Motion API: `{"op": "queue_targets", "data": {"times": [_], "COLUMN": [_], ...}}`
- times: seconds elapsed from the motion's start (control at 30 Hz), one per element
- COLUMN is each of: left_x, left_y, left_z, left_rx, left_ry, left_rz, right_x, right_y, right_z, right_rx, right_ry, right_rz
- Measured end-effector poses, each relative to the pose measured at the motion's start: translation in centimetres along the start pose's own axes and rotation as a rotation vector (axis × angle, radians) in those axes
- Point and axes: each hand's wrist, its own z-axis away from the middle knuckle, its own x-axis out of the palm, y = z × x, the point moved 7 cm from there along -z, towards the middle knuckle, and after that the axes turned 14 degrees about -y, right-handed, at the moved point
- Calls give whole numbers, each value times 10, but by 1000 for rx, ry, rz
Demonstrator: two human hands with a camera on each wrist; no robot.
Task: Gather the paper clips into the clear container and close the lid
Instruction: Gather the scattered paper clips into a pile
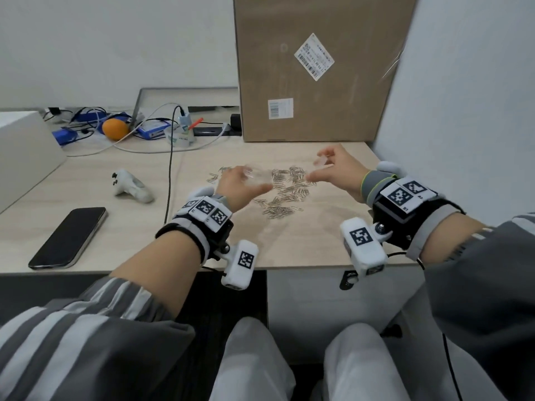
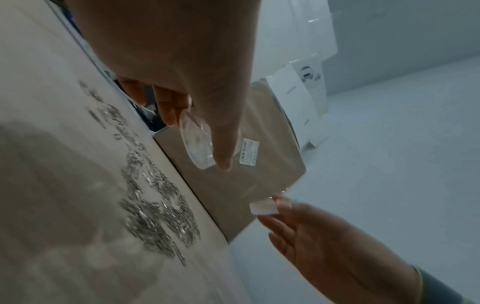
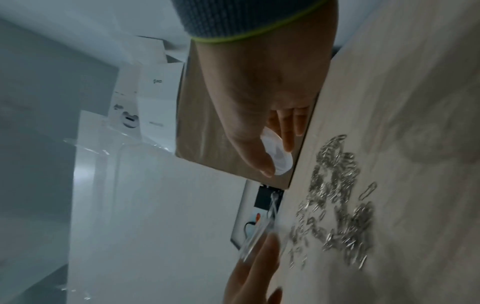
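Note:
Several silver paper clips [image 1: 286, 192] lie scattered in a heap on the wooden desk [image 1: 318, 241]. Above their left side my left hand [image 1: 246, 180] grips the small clear container [image 1: 259, 179], blurred in the head view. The left wrist view shows the container [image 2: 197, 142] round and see-through between thumb and fingers. My right hand [image 1: 318, 169] hovers over the heap's right side and pinches the small clear lid [image 1: 322, 162], which looks whitish in the right wrist view [image 3: 276, 154]. Lid and container are apart. Whether any clips lie inside the container cannot be told.
A tall cardboard box [image 1: 312, 68] stands at the back against the wall. A white controller [image 1: 130, 186] and a black phone [image 1: 68, 238] lie to the left. A black cable [image 1: 170, 175] crosses the desk. An orange [image 1: 115, 129], a tape roll [image 1: 179, 136] and wires crowd the back left.

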Motion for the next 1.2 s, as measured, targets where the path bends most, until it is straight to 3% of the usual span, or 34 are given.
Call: {"op": "queue_targets", "data": {"times": [0.17, 0.43, 0.77, 0.87, 1.0, 1.1, 1.2], "left_x": [-34, -66, -87, -89, -90, -67, -31], "left_y": [-52, -113, -135, -115, -59, -34, -41], "left_z": [-8, -14, -12, -14, -28, -52, -76], "left_rx": [-189, -429, -662, -579, -200, -69, -174], "left_ry": [126, 159, 92, 201, 400, 324, 144], "left_rz": [80, 98, -258, -360, -389, -270, -136], "right_x": [-16, -33, -54, -53, -46, -16, 23], "right_y": [37, 88, 128, 124, 70, 30, 27], "right_z": [-13, -15, -15, -19, -33, -48, -72], "right_rx": [108, 269, 505, 520, 194, -1, 44], "right_ry": [90, 60, 40, 90, 325, 304, 112], "right_rz": [66, 234, 434, 465, 487, 435, 432]}}
